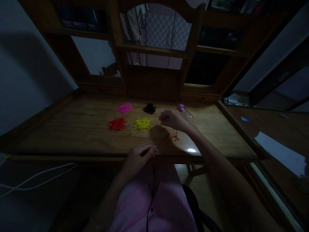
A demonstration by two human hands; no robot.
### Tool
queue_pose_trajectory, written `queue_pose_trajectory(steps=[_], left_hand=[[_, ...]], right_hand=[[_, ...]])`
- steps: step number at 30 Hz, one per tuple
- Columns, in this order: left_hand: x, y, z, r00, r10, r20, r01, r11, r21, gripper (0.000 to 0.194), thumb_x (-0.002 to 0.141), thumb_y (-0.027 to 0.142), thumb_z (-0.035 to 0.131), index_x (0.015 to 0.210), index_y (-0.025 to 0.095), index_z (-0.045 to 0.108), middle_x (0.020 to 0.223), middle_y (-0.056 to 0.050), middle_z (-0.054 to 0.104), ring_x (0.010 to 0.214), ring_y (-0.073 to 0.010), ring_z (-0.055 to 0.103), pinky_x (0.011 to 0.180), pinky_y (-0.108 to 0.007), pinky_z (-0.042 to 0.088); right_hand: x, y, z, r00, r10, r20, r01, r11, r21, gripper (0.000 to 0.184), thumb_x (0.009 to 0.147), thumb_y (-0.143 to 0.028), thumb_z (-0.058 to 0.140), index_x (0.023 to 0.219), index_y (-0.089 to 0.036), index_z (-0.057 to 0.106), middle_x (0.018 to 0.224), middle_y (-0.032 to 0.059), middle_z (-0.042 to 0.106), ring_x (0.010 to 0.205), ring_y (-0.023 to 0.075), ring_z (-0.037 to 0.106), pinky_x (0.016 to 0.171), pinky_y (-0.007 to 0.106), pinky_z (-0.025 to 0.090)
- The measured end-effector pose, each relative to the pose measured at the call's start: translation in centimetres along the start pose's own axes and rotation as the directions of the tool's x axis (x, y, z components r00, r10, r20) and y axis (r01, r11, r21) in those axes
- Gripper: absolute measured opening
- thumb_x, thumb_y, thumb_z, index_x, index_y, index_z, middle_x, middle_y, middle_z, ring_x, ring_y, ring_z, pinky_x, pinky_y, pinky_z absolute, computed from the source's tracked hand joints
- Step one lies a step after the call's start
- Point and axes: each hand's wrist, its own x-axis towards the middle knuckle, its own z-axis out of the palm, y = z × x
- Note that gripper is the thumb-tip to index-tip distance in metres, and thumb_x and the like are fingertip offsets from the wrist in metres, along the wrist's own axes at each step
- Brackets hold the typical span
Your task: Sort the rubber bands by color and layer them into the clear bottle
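Observation:
My right hand [175,119] is over the right part of the desk, its fingers pinched together with a small blue thing [168,119] showing at them. Just past those fingers, a bit of something greyish-blue is mostly hidden. Below it lies a small mixed heap of coloured bands [174,137]. My left hand [141,154] is curled at the desk's front edge, thumb against fingers; what it holds, if anything, is hidden. Loose band-like loops lie in separate piles: pink [125,108], black [149,109], red [117,124] and yellow [142,124].
A clear bottle with a purple top [185,112] lies behind my right wrist. The wooden desk [72,129] has a shelf unit [154,80] along its back. On the right surface are a paper sheet [281,151] and a blue card [245,119]. White cables [36,180] hang at left.

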Motion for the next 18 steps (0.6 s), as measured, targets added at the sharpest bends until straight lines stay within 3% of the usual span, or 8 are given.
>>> queue_pose_trajectory(steps=[5, 11, 18], left_hand=[[0.1, -0.1, 0.3, 0.999, -0.002, -0.033, 0.002, 1.0, 0.011, 0.03, 0.094, 0.04, 0.047, 0.081, 0.025, 0.068, 0.077, 0.0, 0.068, 0.075, -0.0162, 0.062, 0.071, -0.027, 0.048], [0.1, 0.3, 0.1, 1.0, 0.021, 0.001, -0.021, 1.0, 0.0, 0.029, 0.095, 0.039, 0.047, 0.082, 0.025, 0.069, 0.08, 0.0, 0.068, 0.076, -0.0161, 0.063, 0.074, -0.027, 0.048], [0.2, 0.3, 0.1, 1.0, 0.015, 0.0, -0.015, 1.0, -0.017, 0.03, 0.095, 0.04, 0.047, 0.082, 0.024, 0.069, 0.077, -0.001, 0.067, 0.075, -0.0164, 0.062, 0.072, -0.027, 0.047]], right_hand=[[-1.6, 1.1, 0.8, 0.988, 0.043, 0.146, -0.031, 0.996, -0.085, 0.016, 0.07, -0.012, 0.068, 0.085, -0.016, 0.069, 0.081, 0.005, 0.072, 0.073, 0.0166, 0.064, 0.061, 0.024, 0.042], [-1.0, 0.6, 2.4, 0.984, 0.051, 0.171, -0.019, 0.983, -0.181, 0.02, 0.066, -0.007, 0.065, 0.083, -0.016, 0.068, 0.078, 0.0074, 0.071, 0.07, 0.0182, 0.063, 0.056, 0.024, 0.039], [1.2, 0.0, 2.0, 0.973, 0.092, 0.212, -0.056, 0.984, -0.171, 0.016, 0.062, -0.011, 0.069, 0.078, -0.016, 0.071, 0.075, 0.006, 0.072, 0.067, 0.0173, 0.064, 0.054, 0.023, 0.04]])
